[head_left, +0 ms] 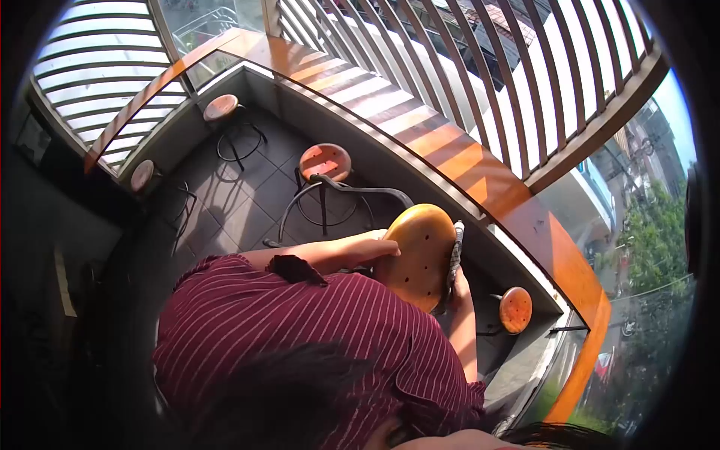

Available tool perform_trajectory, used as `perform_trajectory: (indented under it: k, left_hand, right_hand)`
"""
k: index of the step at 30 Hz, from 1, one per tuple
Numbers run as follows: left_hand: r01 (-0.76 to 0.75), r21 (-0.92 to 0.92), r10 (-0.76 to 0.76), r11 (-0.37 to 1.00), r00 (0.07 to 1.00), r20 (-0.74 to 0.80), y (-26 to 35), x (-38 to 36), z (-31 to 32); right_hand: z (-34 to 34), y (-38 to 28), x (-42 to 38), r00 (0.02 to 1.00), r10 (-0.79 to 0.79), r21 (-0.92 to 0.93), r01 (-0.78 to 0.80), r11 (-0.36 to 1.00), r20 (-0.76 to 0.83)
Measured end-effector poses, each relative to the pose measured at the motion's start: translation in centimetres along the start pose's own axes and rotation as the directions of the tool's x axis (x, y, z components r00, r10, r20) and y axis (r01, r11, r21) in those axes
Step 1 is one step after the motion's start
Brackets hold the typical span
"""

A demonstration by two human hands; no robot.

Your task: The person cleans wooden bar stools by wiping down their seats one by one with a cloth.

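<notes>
A stool (421, 259) with a round, glossy wooden seat is tilted up in front of my chest. Small dark holes dot the seat, and a bent dark metal leg (367, 189) reaches out behind it. My left hand (375, 247) grips the seat's left edge, thumb on the top face and the other fingers hidden. Along the opposite edge, my right hand (458, 289) holds a checkered cloth (456, 251) against the rim; most of its fingers are out of sight behind the seat and cloth.
Other round stools stand near the wall: one orange (325, 162) just ahead, one farther back (221, 107), one at far left (142, 175) and one at right (516, 310). A wooden counter (457, 154) runs along the slatted railing. Dark tiles (247, 195) cover the floor.
</notes>
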State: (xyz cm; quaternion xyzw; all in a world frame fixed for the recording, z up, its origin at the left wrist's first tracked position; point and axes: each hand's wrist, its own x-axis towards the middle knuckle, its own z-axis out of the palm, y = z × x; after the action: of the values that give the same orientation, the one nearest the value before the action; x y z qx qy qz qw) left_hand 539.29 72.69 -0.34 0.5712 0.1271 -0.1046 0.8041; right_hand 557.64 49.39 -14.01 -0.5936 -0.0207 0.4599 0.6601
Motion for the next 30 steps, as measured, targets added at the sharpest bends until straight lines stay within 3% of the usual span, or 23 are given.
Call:
perform_trajectory:
  k: [1,2,3,5,6,7,9,10,11,13,14,15,16,18,19,21,23,24,25,27,29,30]
  left_hand:
    - [-0.026,-0.061,0.024,0.998,0.999,-0.036,-0.1,-0.1,-0.2]
    - [0.062,-0.043,-0.063,0.997,0.998,-0.023,-2.3,1.2,-2.3]
    - [0.053,-0.044,-0.055,0.998,0.997,-0.046,-2.7,1.7,-2.7]
    - [0.081,-0.068,-0.098,0.994,0.948,-0.304,-3.5,2.8,-2.8]
    - [0.142,-0.116,-0.162,0.983,0.968,-0.192,-5.3,4.3,-4.9]
    - [0.180,-0.070,-0.193,0.981,0.931,-0.309,-4.4,4.5,-4.0]
    - [0.211,-0.043,-0.211,0.977,0.898,-0.385,-4.8,5.4,-3.4]
    - [0.169,-0.035,-0.170,0.985,0.912,-0.373,-6.3,6.5,-4.0]
    - [0.315,0.033,-0.264,0.949,0.846,-0.463,-6.2,7.1,-4.1]
    - [0.393,0.008,-0.337,0.919,0.796,-0.503,-6.5,8.6,-3.8]
    - [0.372,-0.047,-0.339,0.927,0.780,-0.526,-6.5,9.4,-3.3]
    - [0.362,-0.093,-0.353,0.928,0.766,-0.537,-6.6,10.2,-2.9]
    - [0.298,-0.234,-0.376,0.926,0.794,-0.478,-7.8,11.5,-3.1]
    - [0.335,-0.247,-0.415,0.909,0.773,-0.480,-9.3,13.9,-3.3]
    - [0.335,-0.262,-0.422,0.905,0.782,-0.459,-8.7,14.6,-2.3]
    - [0.329,-0.293,-0.432,0.898,0.785,-0.443,-9.6,16.5,-1.7]
    - [0.337,-0.257,-0.418,0.906,0.810,-0.410,-11.5,18.3,-1.5]
    - [0.364,-0.249,-0.436,0.898,0.817,-0.378,-12.7,19.2,-1.6]
    - [0.379,-0.238,-0.443,0.894,0.823,-0.356,-14.2,20.2,-1.8]
    - [0.416,-0.171,-0.450,0.893,0.812,-0.372,-15.6,21.4,-1.4]
    - [0.451,-0.190,-0.489,0.872,0.805,-0.335,-17.6,23.0,-1.3]
    - [0.398,-0.255,-0.460,0.881,0.844,-0.274,-18.3,23.5,-1.0]
  right_hand:
    - [1.5,-0.8,-0.5,0.981,0.181,-0.004,-0.182,0.983,-0.075]
    - [3.2,-1.3,-1.3,0.983,0.154,-0.003,-0.155,0.988,-0.101]
    - [2.0,-0.1,0.4,0.981,0.179,0.011,-0.179,0.984,-0.072]
    - [-2.3,4.6,6.2,0.975,0.199,0.062,-0.193,0.979,-0.097]
    - [0.3,2.4,4.2,0.973,0.203,0.045,-0.199,0.979,-0.109]
    - [-1.3,3.9,6.0,0.979,0.152,-0.084,-0.164,0.983,-0.133]
    - [-2.8,5.5,7.1,0.995,-0.001,-0.211,-0.019,0.977,-0.096]
    - [-1.5,3.9,6.0,0.998,0.061,-0.046,-0.062,0.997,-0.036]
    - [-2.0,3.7,6.2,0.993,0.086,-0.168,-0.099,0.981,-0.085]
    - [-5.2,6.8,8.9,0.981,0.092,-0.252,-0.134,0.959,-0.171]
    - [-7.0,7.4,9.6,0.995,0.087,-0.359,-0.099,0.928,-0.052]
    - [-6.7,6.6,8.9,0.981,0.135,-0.319,-0.174,0.932,-0.140]
    - [-5.7,4.6,7.4,0.968,0.125,-0.322,-0.192,0.927,-0.218]
    - [-6.4,3.0,6.5,0.970,0.093,-0.302,-0.161,0.940,-0.225]
    - [-5.4,0.6,4.7,0.949,0.153,-0.149,-0.200,0.969,-0.275]
    - [-6.0,-2.2,3.1,0.946,0.230,-0.116,-0.261,0.958,-0.226]
    - [-10.4,2.2,5.2,0.954,0.239,-0.089,-0.258,0.962,-0.179]
    - [-11.5,3.1,5.3,0.972,0.170,-0.100,-0.187,0.977,-0.162]
    - [-13.1,5.4,6.3,0.959,0.154,-0.197,-0.203,0.959,-0.238]
    - [-14.1,5.5,5.9,0.962,0.156,-0.114,-0.185,0.976,-0.224]
    - [-14.9,5.9,5.9,0.942,0.208,-0.018,-0.220,0.975,-0.263]
    - [-15.3,6.2,6.2,0.933,0.210,-0.036,-0.230,0.973,-0.291]
